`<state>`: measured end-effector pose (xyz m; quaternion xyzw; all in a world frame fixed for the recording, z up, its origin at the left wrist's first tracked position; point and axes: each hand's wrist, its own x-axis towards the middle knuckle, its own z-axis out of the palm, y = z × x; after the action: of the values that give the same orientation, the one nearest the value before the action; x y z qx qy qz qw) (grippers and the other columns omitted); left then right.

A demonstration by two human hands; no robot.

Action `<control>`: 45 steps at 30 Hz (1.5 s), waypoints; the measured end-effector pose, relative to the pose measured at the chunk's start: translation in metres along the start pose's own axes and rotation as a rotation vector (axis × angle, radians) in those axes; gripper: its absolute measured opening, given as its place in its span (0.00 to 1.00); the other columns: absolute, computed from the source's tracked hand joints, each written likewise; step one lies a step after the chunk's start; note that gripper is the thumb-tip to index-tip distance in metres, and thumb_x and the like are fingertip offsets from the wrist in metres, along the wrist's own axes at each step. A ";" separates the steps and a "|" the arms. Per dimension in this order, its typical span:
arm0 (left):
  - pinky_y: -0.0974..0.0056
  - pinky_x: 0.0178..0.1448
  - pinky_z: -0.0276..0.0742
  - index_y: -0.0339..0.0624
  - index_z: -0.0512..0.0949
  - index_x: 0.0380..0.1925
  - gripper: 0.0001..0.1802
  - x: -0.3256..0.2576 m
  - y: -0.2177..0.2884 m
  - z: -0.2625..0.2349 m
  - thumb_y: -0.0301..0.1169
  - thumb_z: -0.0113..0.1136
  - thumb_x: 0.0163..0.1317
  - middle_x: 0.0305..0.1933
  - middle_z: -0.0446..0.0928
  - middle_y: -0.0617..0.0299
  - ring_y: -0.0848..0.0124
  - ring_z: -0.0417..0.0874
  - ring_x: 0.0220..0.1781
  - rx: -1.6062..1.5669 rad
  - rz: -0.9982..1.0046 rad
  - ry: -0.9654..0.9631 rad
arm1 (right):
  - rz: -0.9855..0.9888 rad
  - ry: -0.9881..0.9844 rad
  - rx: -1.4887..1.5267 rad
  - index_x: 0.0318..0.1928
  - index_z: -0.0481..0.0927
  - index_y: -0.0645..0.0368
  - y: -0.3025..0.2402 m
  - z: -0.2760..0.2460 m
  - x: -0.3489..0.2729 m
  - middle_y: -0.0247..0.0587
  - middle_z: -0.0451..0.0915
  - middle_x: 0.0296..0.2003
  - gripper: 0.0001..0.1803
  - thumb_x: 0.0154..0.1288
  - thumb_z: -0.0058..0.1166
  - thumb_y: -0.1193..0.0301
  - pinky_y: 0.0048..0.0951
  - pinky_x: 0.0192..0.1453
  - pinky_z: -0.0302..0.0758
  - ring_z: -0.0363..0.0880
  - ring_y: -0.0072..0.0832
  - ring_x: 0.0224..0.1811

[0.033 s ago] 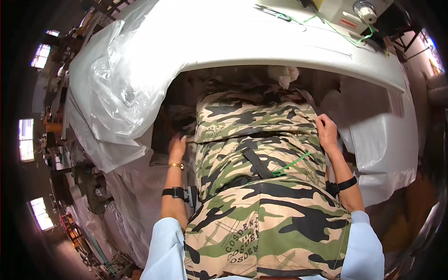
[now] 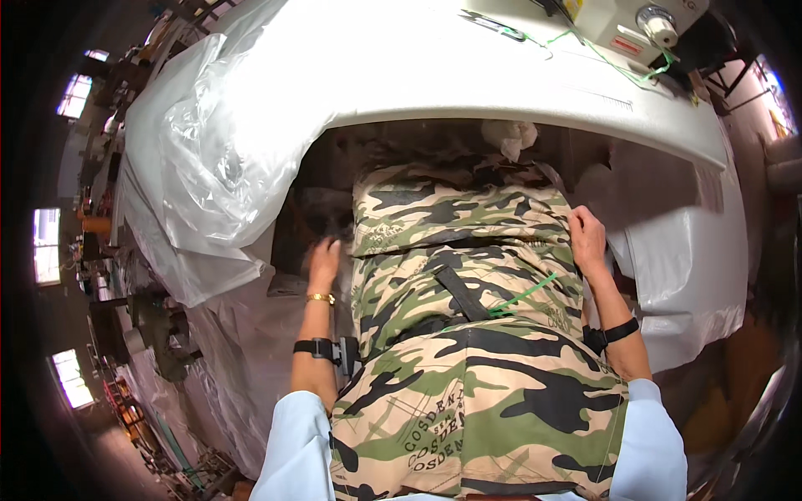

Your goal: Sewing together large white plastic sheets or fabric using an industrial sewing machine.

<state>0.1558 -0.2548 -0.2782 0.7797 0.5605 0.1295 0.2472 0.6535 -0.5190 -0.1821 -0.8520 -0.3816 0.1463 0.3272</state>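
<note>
Camouflage-print cloth (image 2: pixel 468 213) in green, tan and black covers my lap and runs forward under the table edge. A short dark strap (image 2: pixel 461 292) and a loose green thread (image 2: pixel 530 292) lie across its middle. My right hand (image 2: pixel 587 238) is at the cloth's right edge, its fingers curled and closed on that edge. On the other side, my left hand (image 2: pixel 324 260) hovers just beyond the cloth's left edge, apart from it. Its fingers are dim and smeared, so their grip cannot be made out.
Ahead is a white tabletop (image 2: pixel 418 71) with a curved front edge. A sewing machine (image 2: pixel 626 37) stands at the far right, with small thread snips (image 2: pixel 493 25) and green thread nearby. Clear plastic sheeting (image 2: pixel 200 184) drapes on the left, and a white bundle (image 2: pixel 511 138) hangs below the edge.
My left hand has shifted slightly to the right, closer to the cloth. My right hand stays at the cloth's right edge.
</note>
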 end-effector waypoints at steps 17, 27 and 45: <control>0.59 0.55 0.79 0.33 0.79 0.51 0.14 -0.052 0.170 -0.098 0.22 0.56 0.65 0.50 0.82 0.48 0.56 0.84 0.51 -0.400 0.108 0.369 | -0.469 -0.082 0.025 0.42 0.82 0.62 -0.114 -0.014 0.041 0.51 0.83 0.40 0.09 0.67 0.53 0.70 0.41 0.47 0.77 0.82 0.47 0.43; 0.54 0.61 0.75 0.29 0.78 0.52 0.13 -0.035 0.148 -0.304 0.21 0.51 0.70 0.57 0.79 0.47 0.52 0.80 0.58 0.379 0.306 1.289 | -0.653 -0.769 0.570 0.59 0.76 0.63 -0.263 0.095 0.086 0.46 0.81 0.56 0.19 0.74 0.45 0.67 0.34 0.62 0.72 0.77 0.35 0.60; 0.58 0.64 0.71 0.34 0.67 0.64 0.35 0.174 -0.071 -0.254 0.47 0.53 0.64 0.62 0.74 0.52 0.60 0.76 0.62 -0.707 -0.222 0.607 | -0.370 -1.230 1.235 0.61 0.73 0.64 -0.378 0.170 0.087 0.42 0.77 0.56 0.20 0.72 0.51 0.68 0.35 0.64 0.70 0.73 0.31 0.58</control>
<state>0.0356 -0.0127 -0.1150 0.5103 0.6089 0.5068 0.3346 0.4171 -0.1913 -0.0558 -0.2191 -0.4744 0.7021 0.4837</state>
